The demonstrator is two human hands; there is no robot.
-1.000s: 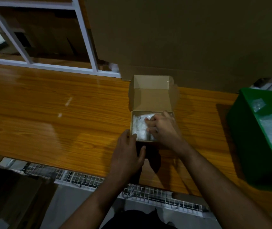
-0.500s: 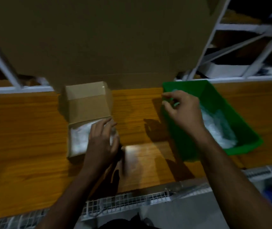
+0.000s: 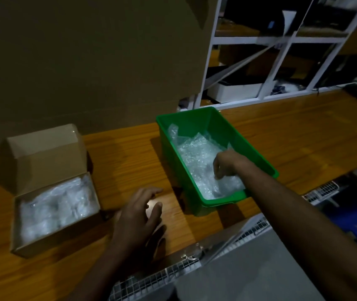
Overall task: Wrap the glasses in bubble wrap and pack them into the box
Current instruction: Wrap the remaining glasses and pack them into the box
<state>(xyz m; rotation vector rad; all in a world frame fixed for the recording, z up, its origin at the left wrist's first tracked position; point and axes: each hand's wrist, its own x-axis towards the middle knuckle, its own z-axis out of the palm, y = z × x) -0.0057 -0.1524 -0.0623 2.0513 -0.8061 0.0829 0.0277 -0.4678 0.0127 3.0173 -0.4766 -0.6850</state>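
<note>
At center right of the frame, the right hand [image 3: 225, 164] reaches into the green bin [image 3: 257, 155], fingers curled down onto clear, crinkled bubble wrap [image 3: 195, 153]; a firm grip I cannot tell. The left hand [image 3: 138, 216] hovers with relaxed fingers, empty, beside the box [image 3: 56, 237] at lower left, filled with wrapped bundles [image 3: 56, 205].

I see my right hand [image 3: 225, 164] reaching into the green bin [image 3: 257, 157], fingers curled down onto bubble wrap [image 3: 195, 153]. My left hand [image 3: 138, 211] hovers relaxed over the bench [image 3: 125, 153], beside the open box [image 3: 49, 235] holding wrapped bundles [image 3: 54, 207].
</note>
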